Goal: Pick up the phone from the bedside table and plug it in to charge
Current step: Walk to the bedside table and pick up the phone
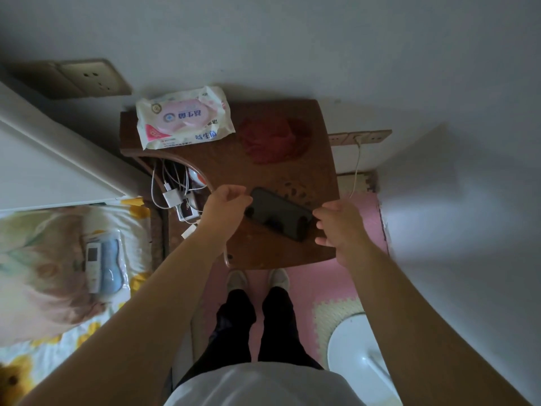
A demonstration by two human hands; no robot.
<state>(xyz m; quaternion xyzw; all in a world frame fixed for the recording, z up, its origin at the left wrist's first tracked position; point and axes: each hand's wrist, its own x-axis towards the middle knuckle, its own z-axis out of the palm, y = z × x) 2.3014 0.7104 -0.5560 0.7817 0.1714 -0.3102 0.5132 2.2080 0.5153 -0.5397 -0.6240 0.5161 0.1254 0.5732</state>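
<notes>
A dark phone (278, 213) is held slightly tilted just above the front of the brown bedside table (316, 171). My right hand (339, 227) grips its right end. My left hand (224, 206) is pinched at the phone's left end, fingers closed. A thin pale charging cable (226, 254) runs out from under that wrist and loops over the table's front left edge. The plug itself is hidden by my fingers.
A wipes pack (184, 118) and a red cloth (275, 139) lie at the table's back. White chargers and cables (178, 197) tangle in the gap left of the table. A wall socket (360, 137) with a cable is at the right. The bed (44, 259) is at the left, a white stool (360, 356) at lower right.
</notes>
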